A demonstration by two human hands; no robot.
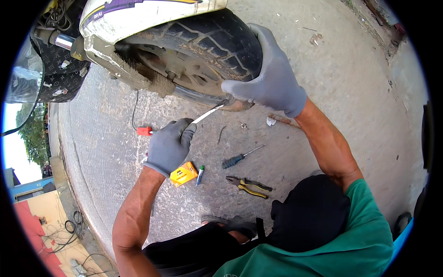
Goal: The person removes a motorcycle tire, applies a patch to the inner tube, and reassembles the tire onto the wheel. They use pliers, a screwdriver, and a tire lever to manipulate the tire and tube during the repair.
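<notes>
In my gloved left hand (167, 147) is a flat, silvery tire lever (207, 114), the fingers wrapped around its near end. The lever's far tip meets the lower edge of the motorbike wheel, between the rim (196, 93) and the black tire (233, 44). My gloved right hand (272, 76) clasps the tire from its right side, fingers over the tread and thumb along the sidewall near the lever's tip. Dried mud coats the wheel and fork leg (138, 76). Above the wheel sits a white fender (147, 18) with purple and yellow stripes.
On the concrete ground lie a screwdriver (234, 161), yellow-handled pliers (249, 185), a yellow box (183, 174), a small green-capped tube (200, 175) and a red piece (144, 131) by a dark cord. A rusty bar (286, 121) lies below my right hand.
</notes>
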